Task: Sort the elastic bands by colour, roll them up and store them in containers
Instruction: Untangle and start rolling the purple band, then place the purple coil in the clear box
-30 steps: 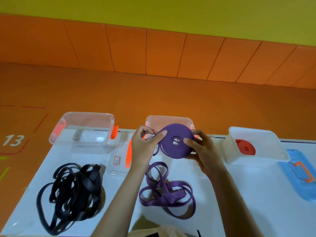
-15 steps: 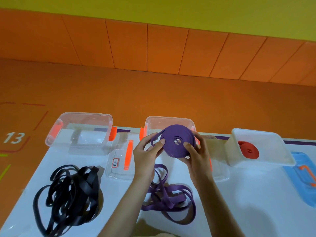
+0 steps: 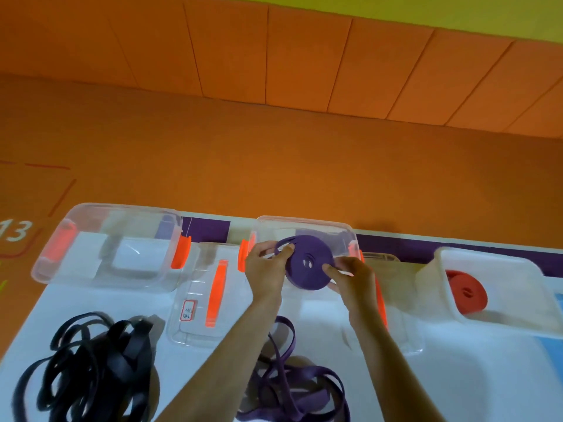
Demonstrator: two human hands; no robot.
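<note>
Roughly over middle container [image 3: 304,222], purple roll [image 3: 307,263]

Looks like gym or sports hall. Orange padded wall panels [image 3: 307,62] along back, yellow-green wall [image 3: 457,7] above. Orange floor [image 3: 304,172], painted lines [image 3: 62,196] and white number 13 [image 3: 15,230] on it, like numbered station. White table [image 3: 457,376] carries flat stretch bands, exercise type by look: black bands [image 3: 122,360], purple roll [image 3: 304,275], red roll [image 3: 466,292].

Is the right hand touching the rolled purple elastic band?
Touching. Head view: the right hand grips the rolled purple elastic band at its right edge, a fingertip pressed on its face; no gap shows.
</note>
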